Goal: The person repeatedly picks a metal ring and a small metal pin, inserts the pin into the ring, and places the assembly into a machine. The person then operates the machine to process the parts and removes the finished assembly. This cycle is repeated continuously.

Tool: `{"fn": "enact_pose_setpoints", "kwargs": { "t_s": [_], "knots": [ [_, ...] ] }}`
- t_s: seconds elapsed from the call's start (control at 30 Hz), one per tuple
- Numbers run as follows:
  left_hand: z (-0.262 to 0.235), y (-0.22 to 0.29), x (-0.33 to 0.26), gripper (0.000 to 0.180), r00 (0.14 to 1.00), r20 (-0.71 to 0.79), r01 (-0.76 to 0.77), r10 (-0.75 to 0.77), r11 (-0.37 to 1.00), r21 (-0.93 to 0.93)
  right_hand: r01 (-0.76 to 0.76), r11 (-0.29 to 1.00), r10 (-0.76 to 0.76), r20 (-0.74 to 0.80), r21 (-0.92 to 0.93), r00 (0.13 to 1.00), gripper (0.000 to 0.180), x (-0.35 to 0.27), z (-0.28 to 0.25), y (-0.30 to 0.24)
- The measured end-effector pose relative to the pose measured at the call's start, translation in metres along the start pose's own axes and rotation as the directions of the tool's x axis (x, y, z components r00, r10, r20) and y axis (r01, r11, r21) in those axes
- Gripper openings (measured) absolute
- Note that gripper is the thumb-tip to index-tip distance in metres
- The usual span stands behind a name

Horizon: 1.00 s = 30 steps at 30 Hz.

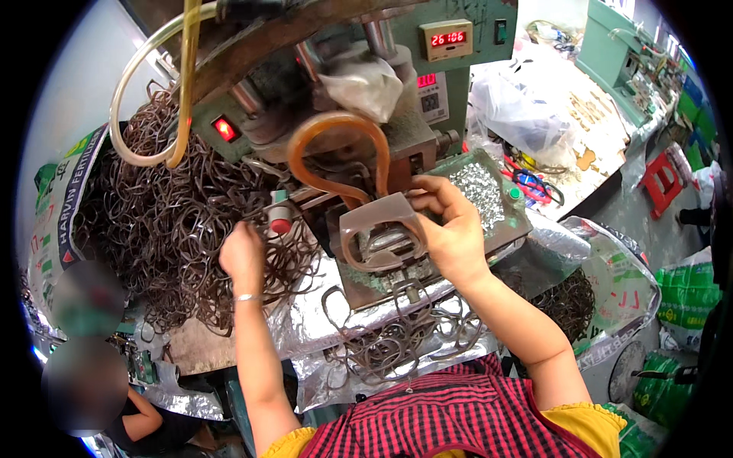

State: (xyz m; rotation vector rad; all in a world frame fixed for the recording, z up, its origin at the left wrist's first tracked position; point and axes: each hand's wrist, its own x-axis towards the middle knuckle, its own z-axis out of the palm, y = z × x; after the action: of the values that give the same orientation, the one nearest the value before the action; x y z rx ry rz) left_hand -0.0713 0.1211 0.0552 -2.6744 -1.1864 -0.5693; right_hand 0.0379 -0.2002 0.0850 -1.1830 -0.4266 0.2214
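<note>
In front of me is a press with a metal block [378, 212] at its working spot. A dark brown loop [359, 259] curves around the front of this block. My right hand [452, 229] is at the block's right side, its fingers curled against it; what they pinch, if anything, is hidden. My left hand [243, 258] is closed beside the right edge of a big heap of brown loops [179, 202], just left of a red push button [280, 226]. Its fingertips face away, so what it holds cannot be made out. An orange tube [294, 156] arches above the block.
Small silvery metal pieces [477, 191] fill a green tray to the right. More brown loops [405, 332] lie on silver sheeting along the near edge. A sack [622, 286] stands at right, a red stool [660, 183] beyond. Another person's arm [145, 416] shows at lower left.
</note>
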Motion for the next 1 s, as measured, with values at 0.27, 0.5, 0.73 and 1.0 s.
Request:
{"fn": "enact_pose_setpoints", "kwargs": {
  "t_s": [0.27, 0.5, 0.73, 1.0],
  "knots": [
    [-0.028, -0.02, -0.04, 0.047, 0.977, -0.154, -0.214, 0.148, 0.661, -0.72, -0.097, 0.971, 0.103, -0.016, 0.218, 0.995, 0.044, -0.02, 0.026, -0.023],
    [0.008, -0.008, -0.081, 0.051, 0.995, 0.092, 0.094, -0.046, 0.774, -0.626, 0.17, 0.925, -0.121, 0.16, -0.339, 0.98, 0.043, -0.025, -0.021, -0.023],
    [0.002, -0.005, -0.111, 0.049, 0.967, 0.203, 0.254, -0.153, 0.547, -0.798, 0.048, 0.114, -0.284, 0.014, -0.992, 0.959, 0.029, -0.044, -0.118, 0.001],
    [-0.051, 0.024, -0.123, 0.019, 0.961, 0.203, 0.256, -0.185, 0.334, -0.907, 0.143, 0.15, -0.431, 0.066, -0.978, 0.9, 0.012, -0.001, -0.11, 0.036]
  ]
}}
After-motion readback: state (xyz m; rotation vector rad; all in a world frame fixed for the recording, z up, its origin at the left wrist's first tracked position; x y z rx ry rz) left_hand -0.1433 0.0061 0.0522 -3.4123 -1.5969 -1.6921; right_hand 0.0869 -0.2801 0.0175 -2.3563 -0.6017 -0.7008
